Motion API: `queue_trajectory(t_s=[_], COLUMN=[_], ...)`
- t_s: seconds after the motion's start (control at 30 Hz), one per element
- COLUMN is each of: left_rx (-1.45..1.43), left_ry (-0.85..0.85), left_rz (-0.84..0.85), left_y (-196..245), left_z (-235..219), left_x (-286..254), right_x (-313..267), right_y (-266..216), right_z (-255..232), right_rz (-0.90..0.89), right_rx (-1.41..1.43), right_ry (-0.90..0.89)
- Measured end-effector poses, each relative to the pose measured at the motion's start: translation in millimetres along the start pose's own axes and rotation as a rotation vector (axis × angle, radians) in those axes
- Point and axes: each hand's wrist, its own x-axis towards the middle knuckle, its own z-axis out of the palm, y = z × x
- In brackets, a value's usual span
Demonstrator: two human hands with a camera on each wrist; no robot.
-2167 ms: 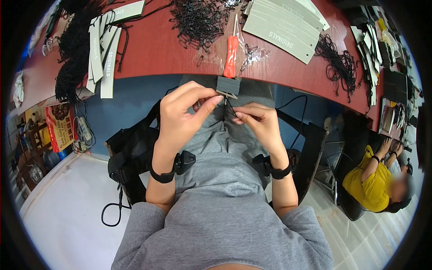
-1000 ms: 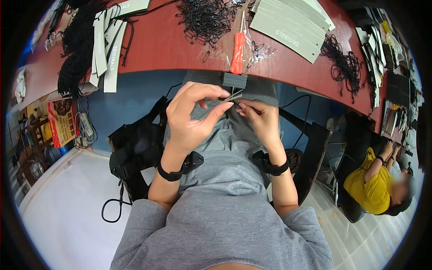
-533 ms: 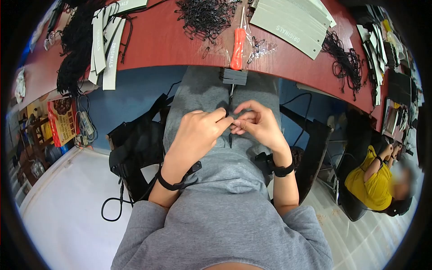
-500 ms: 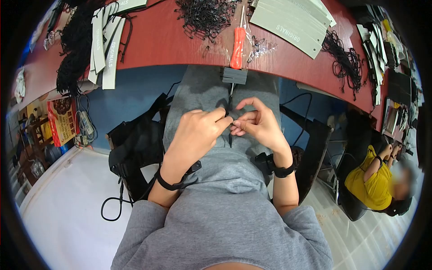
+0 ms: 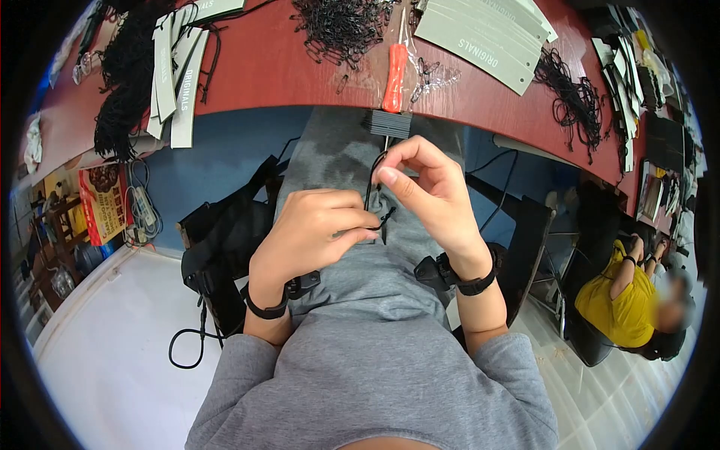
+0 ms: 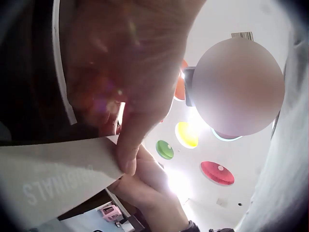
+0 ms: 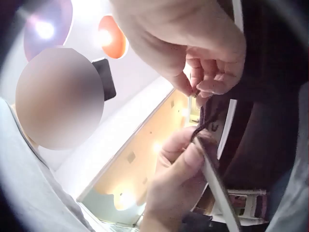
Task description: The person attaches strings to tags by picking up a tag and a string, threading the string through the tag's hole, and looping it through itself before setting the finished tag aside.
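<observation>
My left hand (image 5: 319, 225) pinches a pale card hang tag (image 6: 43, 181) between thumb and fingers. The tag carries the word ORIGINALS and shows edge-on in the right wrist view. A black cord (image 7: 202, 116) runs from the tag's end up to my right hand (image 5: 435, 187), whose thumb and fingertips pinch it. In the head view the cord (image 5: 373, 180) spans the gap between the two hands, over the lap. Just beyond them, a red-handled tool (image 5: 395, 79) lies at the table edge, its thin metal shaft pointing towards me through a grey ridged block (image 5: 391, 124).
Several pale tags (image 5: 480, 41) lie stacked at the back of the red table (image 5: 262, 82). A heap of black safety pins (image 5: 341, 30) sits beside them. Black cords (image 5: 124, 90) and strung tags (image 5: 182, 105) hang at left; more cords (image 5: 566, 97) lie right. Another person (image 5: 619, 304) sits far right.
My hands have come down from the tool's shaft towards the lap. Since half a second ago they have parted, the right moving up and away with the cord, the left slightly down.
</observation>
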Motion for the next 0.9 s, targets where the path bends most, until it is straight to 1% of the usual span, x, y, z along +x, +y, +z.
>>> queue_trajectory(t_s=[0.07, 0.1, 0.17, 0.2, 0.27, 0.33, 0.4, 0.47, 0.5, 0.53, 0.6, 0.63, 0.67, 0.7, 0.73, 0.77, 0.8, 0.87, 0.9], left_rx=[-0.047, -0.091, -0.092, -0.091, -0.102, -0.113, -0.164, -0.199, -0.234, -0.233, -0.403, -0.403, -0.412, -0.421, -0.421, -0.414, -0.405, -0.368, -0.333], left_ry=[0.008, 0.016, 0.018, 0.022, 0.025, 0.027, 0.031, 0.033, 0.035, 0.037, 0.121, 0.125, 0.168, 0.210, 0.211, 0.265, 0.319, 0.339, 0.358], left_rz=[-0.011, -0.021, -0.019, -0.015, -0.024, -0.032, -0.004, 0.027, 0.059, 0.058, 0.104, 0.103, 0.099, 0.095, 0.094, 0.087, 0.080, 0.076, 0.072], left_y=[-1, -1, -4, -4, -4, -4, -6, -7, -8, -10, -10, -11, -12, -12, -12, -11, -10, -9, -8], left_z=[-2, -2, -3, -3, -3, -4, -5, -9, -10, -9, -3, -1, 1, 2, 3, 3, 3, 2, 2], left_x=[-1, -1, -1, -1, -1, -1, -1, 0, 1, 2, -2, -2, -1, -1, 0, 0, 0, 1, 2], right_x=[2, 2, 3, 3, 4, 5, 5, 3, 1, 0, -8, -10, -12, -16, -18, -20, -21, -24, -25], right_y=[-2, -1, 1, 4, 12, 14, 14, 13, 8, 8, 12, 14, 11, 5, 2, 5, 2, -9, -6], right_z=[-1, 0, 3, 3, 3, 5, 4, -3, -7, -10, -14, -15, -16, -17, -17, -14, -8, 5, 11], right_rz=[0.073, 0.074, 0.129, 0.130, 0.106, 0.088, 0.069, 0.089, 0.155, 0.157, 0.163, 0.136, 0.138, 0.172, 0.201, 0.137, 0.137, 0.092, 0.048], right_rx=[-0.118, -0.118, -0.004, -0.004, 0.084, 0.073, 0.063, 0.330, 0.548, 0.547, 1.071, 1.057, 1.057, 0.826, 0.596, 0.406, 0.406, -0.114, -0.170], right_ry=[0.084, 0.085, 0.076, 0.076, 0.091, 0.096, 0.100, 0.057, 0.000, -0.003, -0.299, -0.371, -0.372, -0.315, -0.258, -0.160, -0.161, -0.038, 0.024])
